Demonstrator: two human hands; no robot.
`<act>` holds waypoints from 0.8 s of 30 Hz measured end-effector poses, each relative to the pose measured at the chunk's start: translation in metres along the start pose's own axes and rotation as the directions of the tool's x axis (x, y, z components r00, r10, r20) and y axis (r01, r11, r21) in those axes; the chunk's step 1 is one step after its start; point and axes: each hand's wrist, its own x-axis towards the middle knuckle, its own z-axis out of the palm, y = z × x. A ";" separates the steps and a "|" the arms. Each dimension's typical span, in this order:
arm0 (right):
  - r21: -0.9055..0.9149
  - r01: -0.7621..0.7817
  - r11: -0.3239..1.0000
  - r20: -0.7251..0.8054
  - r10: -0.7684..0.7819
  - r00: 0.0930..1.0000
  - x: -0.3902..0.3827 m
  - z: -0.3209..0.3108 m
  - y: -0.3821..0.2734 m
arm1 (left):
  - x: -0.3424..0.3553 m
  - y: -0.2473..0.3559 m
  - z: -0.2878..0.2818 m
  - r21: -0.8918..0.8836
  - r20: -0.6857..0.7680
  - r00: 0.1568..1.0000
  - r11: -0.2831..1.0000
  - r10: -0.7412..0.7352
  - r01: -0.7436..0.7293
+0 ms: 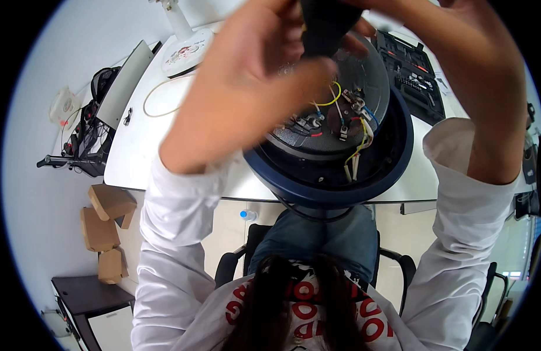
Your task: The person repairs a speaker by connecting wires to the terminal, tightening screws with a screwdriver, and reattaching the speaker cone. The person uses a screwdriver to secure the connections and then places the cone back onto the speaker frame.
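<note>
Up at the top of the head view, both my hands are raised around a dark black object [326, 26], its shape partly hidden. My left hand [264, 82], smeared by motion, has its fingers curled at its left side; my right hand [434, 32] grips it from the right. Below them lies an opened round appliance: a dark disc base [305, 146] with metal parts and yellow, blue, white and red wires [358, 117], set on a dark blue rounded housing [387, 169] at the table's front edge. My left hand hides part of the disc.
The white table [136, 158] holds an open black tool case [411, 82] at right, a white stand [185, 50] and a loose cable at back left. A monitor and black gear stand left [127, 76]. Cardboard boxes [100, 228], a bottle [247, 215] and a dark side table [83, 286] are lower down.
</note>
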 end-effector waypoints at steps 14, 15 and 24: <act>-0.017 0.015 1.000 0.052 -0.014 0.999 -0.006 0.005 -0.010 | 0.027 0.011 -0.009 -0.161 0.230 0.923 0.924 -0.307 0.348; -0.015 0.015 1.000 0.054 -0.014 0.998 -0.005 0.004 -0.010 | 0.024 0.022 -0.003 -0.137 0.205 0.904 0.903 -0.375 0.406; -0.019 0.041 0.999 0.047 -0.040 0.998 -0.008 0.004 -0.016 | -0.008 -0.018 -0.001 0.104 0.003 0.996 0.991 0.087 -0.087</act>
